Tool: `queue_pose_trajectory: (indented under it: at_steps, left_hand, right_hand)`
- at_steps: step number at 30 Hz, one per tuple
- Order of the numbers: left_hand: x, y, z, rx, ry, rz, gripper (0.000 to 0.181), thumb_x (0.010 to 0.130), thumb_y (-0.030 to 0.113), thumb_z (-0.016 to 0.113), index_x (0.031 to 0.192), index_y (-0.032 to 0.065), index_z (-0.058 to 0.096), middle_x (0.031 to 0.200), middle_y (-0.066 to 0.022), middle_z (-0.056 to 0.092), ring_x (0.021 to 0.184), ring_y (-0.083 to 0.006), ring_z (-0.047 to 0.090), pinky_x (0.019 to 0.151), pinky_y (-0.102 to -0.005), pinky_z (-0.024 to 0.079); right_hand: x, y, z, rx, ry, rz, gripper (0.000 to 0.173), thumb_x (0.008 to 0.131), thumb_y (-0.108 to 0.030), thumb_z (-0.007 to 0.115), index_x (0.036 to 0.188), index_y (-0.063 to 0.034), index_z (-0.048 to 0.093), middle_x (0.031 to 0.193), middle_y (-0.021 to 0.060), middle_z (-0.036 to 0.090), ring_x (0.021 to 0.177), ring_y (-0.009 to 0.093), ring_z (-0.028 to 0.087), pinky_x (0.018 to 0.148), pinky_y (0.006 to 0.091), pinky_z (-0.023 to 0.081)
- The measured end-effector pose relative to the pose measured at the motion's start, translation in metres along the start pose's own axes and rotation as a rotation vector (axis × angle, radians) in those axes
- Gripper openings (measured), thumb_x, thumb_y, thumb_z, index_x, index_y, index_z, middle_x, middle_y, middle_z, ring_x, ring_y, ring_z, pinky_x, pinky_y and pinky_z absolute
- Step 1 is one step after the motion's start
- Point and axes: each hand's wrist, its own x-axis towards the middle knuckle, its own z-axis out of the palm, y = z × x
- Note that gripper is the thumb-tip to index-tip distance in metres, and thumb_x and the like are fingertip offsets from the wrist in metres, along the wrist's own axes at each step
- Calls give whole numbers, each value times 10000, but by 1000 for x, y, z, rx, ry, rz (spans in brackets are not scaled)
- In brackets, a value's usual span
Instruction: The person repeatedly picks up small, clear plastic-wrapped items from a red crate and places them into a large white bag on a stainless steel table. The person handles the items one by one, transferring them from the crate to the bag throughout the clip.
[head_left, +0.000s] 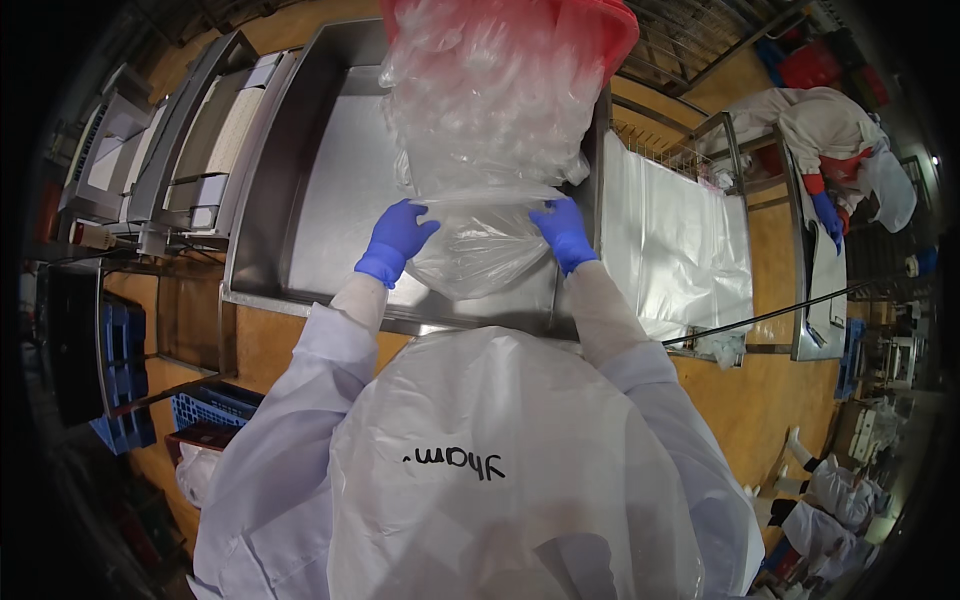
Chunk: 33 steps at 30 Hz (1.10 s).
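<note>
Both of my hands wear blue gloves over white sleeves. My left hand grips the left end of the upper edge of a clear plastic bag. At the right end of that edge, my right hand pinches the film between thumb and fingers. The bag hangs spread between them above a stainless steel sink-like trough. Just beyond lies a heap of crumpled clear plastic bags, spilling from a red plastic tub. Whether the held bag is joined to that heap, I cannot tell.
Right of the trough stands a rack covered in silvery sheeting. A co-worker bends over a steel table farther right; more people are at lower right. A metal detector conveyor is at left, blue crates below it.
</note>
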Motion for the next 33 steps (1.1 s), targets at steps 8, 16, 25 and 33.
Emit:
queue_pose_trajectory:
  at_steps: [8, 16, 25, 33]
  left_hand:
    - [10, 4, -3, 528, 75, -76, 142, 776, 130, 518, 841, 147, 643, 1180, -89, 522, 987, -278, 544, 715, -383, 473]
    - [21, -30, 18, 110, 164, -104, 193, 805, 126, 508, 923, 147, 659, 1148, -104, 541, 953, -268, 560, 751, -361, 470]
    - [9, 36, -23, 441, 200, -74, 214, 699, 4, 534, 803, 125, 677, 1046, -117, 591, 940, -303, 566, 804, -358, 454]
    - [-21, 25, -84, -547, 58, -98, 194, 777, 41, 552, 918, 109, 666, 925, -10, 633, 785, -168, 588, 689, -285, 482]
  right_hand:
    - [-1, 0, 0, -908, 124, -126, 204, 753, -97, 539, 932, -82, 636, 978, 124, 589, 865, 325, 578, 762, 394, 462]
    - [0, -4, -6, -851, -17, -26, 174, 776, -122, 510, 855, -137, 664, 1029, 103, 580, 928, 329, 567, 791, 409, 452]
    - [-3, 20, -35, -419, 110, -141, 207, 744, -77, 549, 913, -119, 660, 925, 74, 621, 843, 312, 591, 766, 393, 468]
    - [-26, -32, -136, 630, -279, 272, 152, 760, -67, 607, 899, -32, 658, 866, 44, 637, 808, 141, 595, 667, 259, 500]
